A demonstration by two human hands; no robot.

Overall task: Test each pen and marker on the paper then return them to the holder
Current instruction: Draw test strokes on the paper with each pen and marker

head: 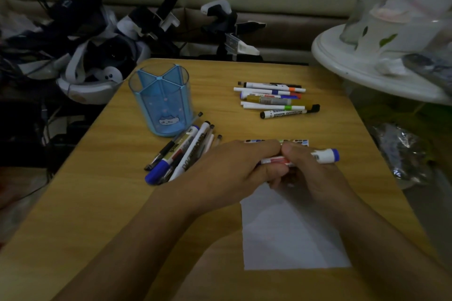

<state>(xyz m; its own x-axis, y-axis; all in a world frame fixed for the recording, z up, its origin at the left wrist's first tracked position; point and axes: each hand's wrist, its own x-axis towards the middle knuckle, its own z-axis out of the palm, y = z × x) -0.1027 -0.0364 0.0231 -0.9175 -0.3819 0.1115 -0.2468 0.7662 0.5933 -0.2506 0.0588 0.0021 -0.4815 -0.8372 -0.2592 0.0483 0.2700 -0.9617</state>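
Both my hands meet over the top of the white paper [291, 234] on the wooden table [102, 203]. My right hand [310, 173] grips a white marker [322, 156] with a blue end that sticks out to the right. My left hand [232, 166] grips the marker's other end, where a red band shows between my fingers. The blue see-through holder [160, 100] stands empty at the back left. One pile of pens and markers [181, 151] lies just in front of the holder, another pile [276, 99] at the back right.
A colourful strip [276, 141] peeks out behind my fingers. Dark cluttered gear and cables [80, 39] lie beyond the table's left edge. A white round stand [371, 66] with plastic items overhangs the back right corner. Crumpled foil [401, 154] sits off the right edge.
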